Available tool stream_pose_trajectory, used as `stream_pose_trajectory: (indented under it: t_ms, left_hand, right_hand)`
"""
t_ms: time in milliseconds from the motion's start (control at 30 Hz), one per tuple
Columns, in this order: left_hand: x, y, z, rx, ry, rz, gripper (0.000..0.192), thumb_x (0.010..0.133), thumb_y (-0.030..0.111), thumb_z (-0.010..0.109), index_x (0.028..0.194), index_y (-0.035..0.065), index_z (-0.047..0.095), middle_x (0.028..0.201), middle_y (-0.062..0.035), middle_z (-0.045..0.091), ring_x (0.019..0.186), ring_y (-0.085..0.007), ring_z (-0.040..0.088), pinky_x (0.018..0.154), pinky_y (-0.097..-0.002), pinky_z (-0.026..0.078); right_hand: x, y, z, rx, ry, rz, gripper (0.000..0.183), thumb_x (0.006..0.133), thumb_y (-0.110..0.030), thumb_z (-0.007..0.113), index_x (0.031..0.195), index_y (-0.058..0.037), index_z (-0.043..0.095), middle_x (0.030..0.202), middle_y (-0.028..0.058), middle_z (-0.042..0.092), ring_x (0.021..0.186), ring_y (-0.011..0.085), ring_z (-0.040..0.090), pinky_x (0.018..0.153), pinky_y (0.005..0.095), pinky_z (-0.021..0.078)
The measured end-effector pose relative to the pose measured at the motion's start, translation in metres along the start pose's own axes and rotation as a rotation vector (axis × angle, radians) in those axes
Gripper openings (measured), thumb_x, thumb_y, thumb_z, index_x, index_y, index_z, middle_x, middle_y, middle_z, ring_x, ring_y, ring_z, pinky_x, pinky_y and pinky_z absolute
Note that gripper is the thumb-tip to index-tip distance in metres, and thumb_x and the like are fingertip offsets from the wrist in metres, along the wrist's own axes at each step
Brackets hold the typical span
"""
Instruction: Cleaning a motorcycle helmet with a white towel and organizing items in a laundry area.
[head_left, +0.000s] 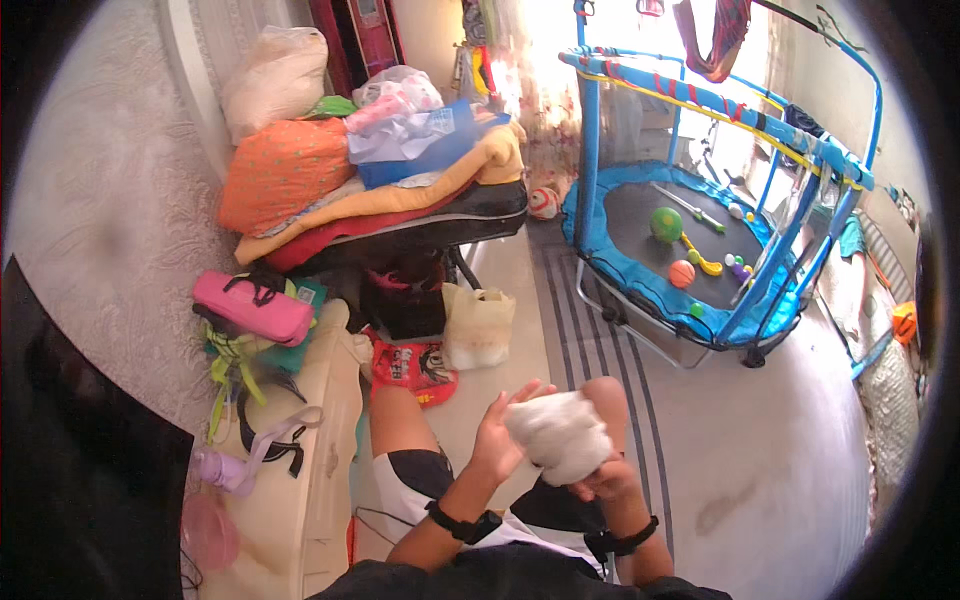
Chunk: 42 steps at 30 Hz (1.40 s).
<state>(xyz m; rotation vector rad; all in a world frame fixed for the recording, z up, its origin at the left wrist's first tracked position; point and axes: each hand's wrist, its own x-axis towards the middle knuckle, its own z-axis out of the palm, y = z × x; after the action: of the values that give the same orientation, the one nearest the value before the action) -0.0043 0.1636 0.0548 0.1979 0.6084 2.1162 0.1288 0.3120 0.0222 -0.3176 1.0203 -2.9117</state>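
A white, soft-looking bundle (561, 439), blurred and perhaps cloth, is held up between my hands, above my lap. My right hand (609, 478) grips its lower right edge. At its left side is my left hand (506, 435), with the fingers spread and pointing up; whether its palm presses on the bundle is hard to tell. Both wrists wear black straps. Beyond my knees, a cream bag (480, 326) stands on the floor beside a red printed packet (412, 371).
On my left a cream cabinet (330, 450) holds a pink case (253, 306), straps and a purple bottle (225, 471). Ahead, bags and folded bedding (405, 196) are piled up. A blue-framed trampoline (637, 266) with toys stands at the right, near a striped rug (600, 337).
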Motion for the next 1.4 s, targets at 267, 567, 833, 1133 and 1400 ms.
stream_pose_trajectory:
  t_ms: [267, 567, 833, 1133, 1400]
  left_hand:
    - [-0.026, 0.003, -0.002, -0.199, 0.07, 0.263, 0.067, 0.09, 0.06, 0.031, 0.127, 0.0067, 0.047, 0.123, -0.0196, 0.054, 0.112, -0.0387, 0.053, 0.094, -0.054, 0.044]
    - [-0.04, 0.0, -0.093, -0.151, 0.323, 0.381, 0.063, 0.084, 0.059, 0.044, 0.118, 0.007, 0.054, 0.107, -0.0178, 0.059, 0.097, -0.0371, 0.057, 0.09, -0.0531, 0.045]
    - [-0.046, 0.029, -0.095, -0.215, 0.183, 0.391, 0.048, 0.084, 0.049, 0.047, 0.108, 0.0093, 0.058, 0.103, -0.0146, 0.063, 0.083, -0.036, 0.063, 0.073, -0.0525, 0.053]
    - [-0.061, 0.05, -0.066, 0.033, 0.292, 0.4, 0.059, 0.089, 0.052, 0.042, 0.125, 0.007, 0.05, 0.12, -0.0126, 0.057, 0.108, -0.0319, 0.056, 0.093, -0.0506, 0.044]
    - [-0.062, 0.077, -0.096, 0.013, 0.247, 0.302, 0.049, 0.093, 0.043, 0.034, 0.133, 0.0155, 0.043, 0.137, -0.0027, 0.046, 0.122, -0.0197, 0.042, 0.104, -0.047, 0.025]
  right_hand:
    - [0.046, 0.032, 0.018, -0.413, -0.067, 0.245, 0.033, 0.076, 0.0, 0.049, 0.109, 0.0051, 0.05, 0.085, 0.0109, 0.061, 0.074, 0.0187, 0.06, 0.065, 0.0294, 0.0481]
    - [0.062, 0.086, 0.022, -1.543, -0.229, -0.037, 0.04, 0.077, -0.009, 0.058, 0.116, -0.0008, 0.052, 0.102, 0.0235, 0.059, 0.09, 0.0417, 0.058, 0.076, 0.0444, 0.0487]
    - [0.08, 0.098, 0.05, -1.648, -0.261, -0.023, 0.043, 0.079, -0.014, 0.056, 0.119, -0.0001, 0.048, 0.108, 0.0247, 0.057, 0.092, 0.0434, 0.056, 0.077, 0.0468, 0.0482]
    - [0.112, 0.034, 0.07, -1.202, -0.303, 0.107, 0.029, 0.078, -0.005, 0.055, 0.106, 0.0007, 0.056, 0.096, 0.0182, 0.061, 0.09, 0.0304, 0.06, 0.081, 0.0373, 0.0461]
    - [0.121, -0.024, 0.09, -1.686, -0.261, 0.056, 0.027, 0.071, -0.012, 0.059, 0.096, 0.0001, 0.061, 0.085, 0.0217, 0.062, 0.082, 0.0361, 0.061, 0.072, 0.0413, 0.0482]
